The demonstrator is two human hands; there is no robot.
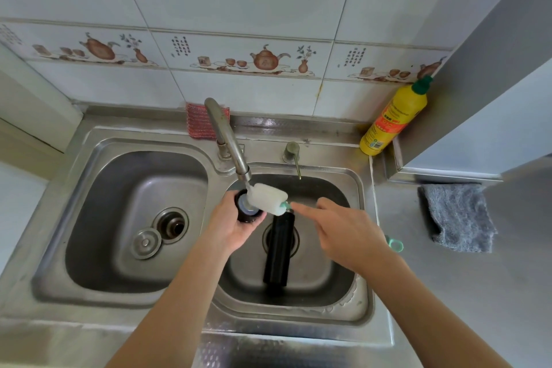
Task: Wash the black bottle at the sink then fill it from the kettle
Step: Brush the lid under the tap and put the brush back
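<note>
The black bottle [279, 251] lies on its side over the drain of the right sink basin [337, 287], with no hand on it. My left hand [230, 228] grips the bottle's black round lid [245, 210], open side up, right under the faucet spout [227, 140]. My right hand [343, 231] holds a bottle brush by its green handle, whose loop end [396, 245] sticks out behind the hand. The brush's white sponge head [268, 199] rests against the lid's inside. No kettle is in view.
The left basin [98, 218] holds a loose metal drain plug [146, 243]. A yellow detergent bottle [391, 119] stands at the back right corner. A grey cloth [457, 215] lies on the right counter. A red scouring cloth [198, 122] hangs behind the faucet, beside a soap dispenser [292, 152].
</note>
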